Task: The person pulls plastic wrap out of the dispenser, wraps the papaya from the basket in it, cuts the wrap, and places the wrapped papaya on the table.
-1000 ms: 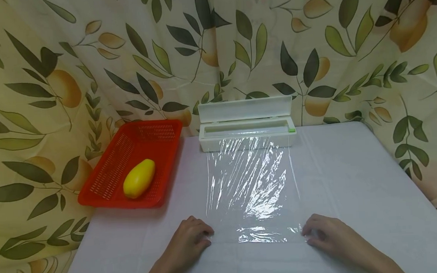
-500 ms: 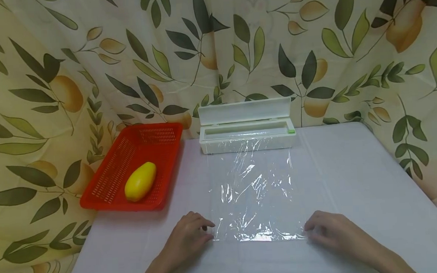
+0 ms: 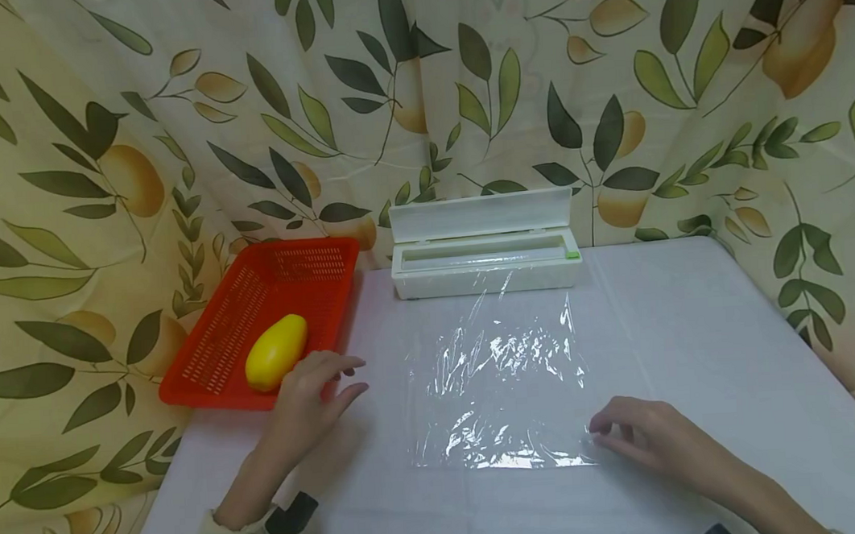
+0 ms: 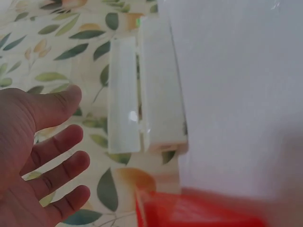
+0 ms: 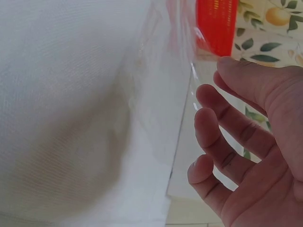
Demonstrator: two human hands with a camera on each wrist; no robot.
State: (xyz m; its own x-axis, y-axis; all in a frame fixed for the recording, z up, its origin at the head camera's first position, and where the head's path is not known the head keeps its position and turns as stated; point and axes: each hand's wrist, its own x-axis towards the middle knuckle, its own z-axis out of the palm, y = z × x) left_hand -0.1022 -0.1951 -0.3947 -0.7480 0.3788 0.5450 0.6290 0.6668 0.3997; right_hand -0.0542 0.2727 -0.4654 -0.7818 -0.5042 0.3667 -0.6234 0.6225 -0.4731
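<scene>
Tabletop (image 3: 692,326) — film (image 3: 502,376) runs nearward from crosswise box (image 3: 488,281).

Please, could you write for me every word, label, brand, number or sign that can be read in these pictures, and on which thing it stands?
There is no readable text in any view.
White box, clear film, red basket, yellow fruit: no lettering seen.
Patterned cloth: only printed pictures, such as leaves and fruit.
Green piece on the box: too small to tell whether it is marked.
</scene>
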